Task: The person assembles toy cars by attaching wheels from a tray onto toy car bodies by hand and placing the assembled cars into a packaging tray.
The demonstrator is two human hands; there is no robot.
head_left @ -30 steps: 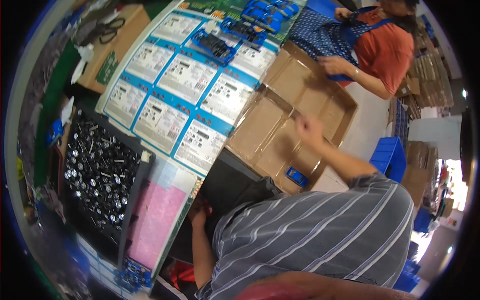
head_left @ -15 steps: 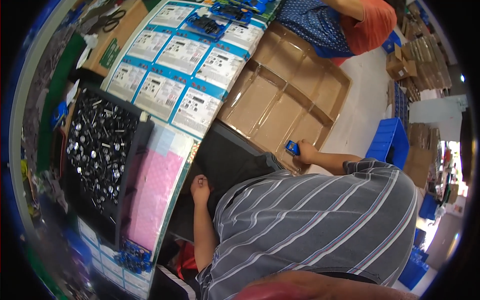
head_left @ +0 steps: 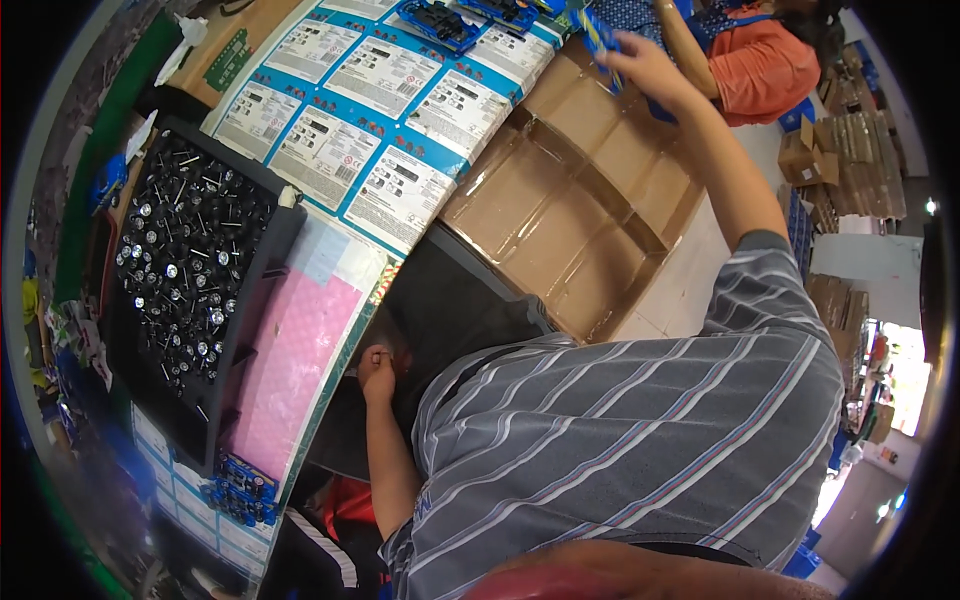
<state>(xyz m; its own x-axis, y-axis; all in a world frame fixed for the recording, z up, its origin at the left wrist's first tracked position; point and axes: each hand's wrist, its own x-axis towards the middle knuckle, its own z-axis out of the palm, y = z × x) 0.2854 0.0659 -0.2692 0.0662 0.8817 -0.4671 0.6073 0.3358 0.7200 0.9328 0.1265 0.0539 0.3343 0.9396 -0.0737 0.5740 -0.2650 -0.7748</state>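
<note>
My right hand is stretched out to the far side, over the far end of a cardboard tray. Its fingers are closed on a blue toy car with yellow marks, partly blurred. Close to my body, beside the table edge, my left hand is curled closed. Whatever it may hold is too small to make out. Several blue toy cars with black undersides lie at the far end of the table, on printed blue-and-white sheets.
A black bin of small wheels on axles stands at the left, beside a pink sheet. More blue car parts lie near the front. Another person in an orange sleeve is at the far right. Cardboard boxes are stacked behind.
My right hand has moved from the tray's near right corner to its far end with the blue toy car. My left hand has shifted slightly left and stays closed.
</note>
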